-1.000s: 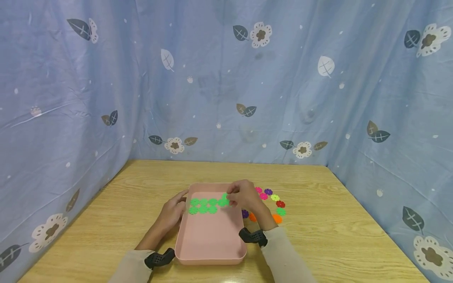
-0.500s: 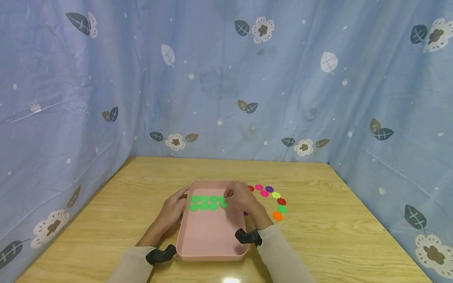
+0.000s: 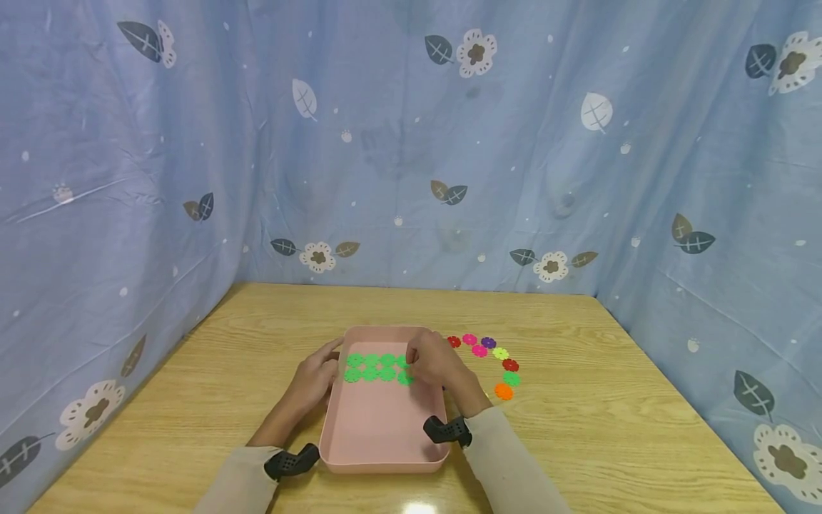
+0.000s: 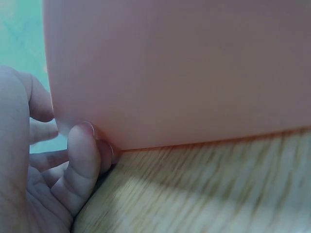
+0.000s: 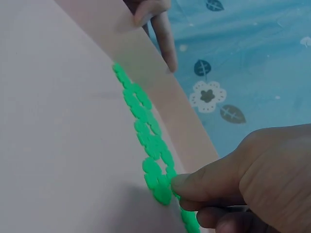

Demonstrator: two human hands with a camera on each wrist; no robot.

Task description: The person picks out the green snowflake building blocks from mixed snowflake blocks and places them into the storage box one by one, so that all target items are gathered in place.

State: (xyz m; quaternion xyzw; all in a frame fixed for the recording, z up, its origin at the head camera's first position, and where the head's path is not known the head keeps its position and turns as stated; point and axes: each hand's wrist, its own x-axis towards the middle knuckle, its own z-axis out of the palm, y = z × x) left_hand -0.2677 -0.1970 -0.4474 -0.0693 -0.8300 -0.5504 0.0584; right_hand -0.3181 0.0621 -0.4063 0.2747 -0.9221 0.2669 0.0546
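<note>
My left hand [image 3: 315,377] grips the left wall of a pink tray [image 3: 385,435]; in the left wrist view its thumb [image 4: 82,150] presses low on the outer wall. Inside the tray, green flower-shaped discs [image 3: 370,374] lie flat in two rows near the far end. My right hand [image 3: 437,360] reaches over the right rim, at the right end of these rows. Close up in the right wrist view, its thumb and finger pinch at the edge of a green disc [image 5: 163,191]. The other right fingers are curled beneath, partly hidden.
To the tray's right on the wooden table [image 3: 578,428] lies a loose curve of flower discs, including a red disc [image 3: 510,365], a purple disc [image 3: 488,343] and an orange disc [image 3: 504,391]. My right forearm covers some. A blue patterned curtain [image 3: 411,143] surrounds the table.
My right hand has lowered a green disc from above the tray to the right end of the rows and shifted slightly toward me. My left hand stays on the tray.
</note>
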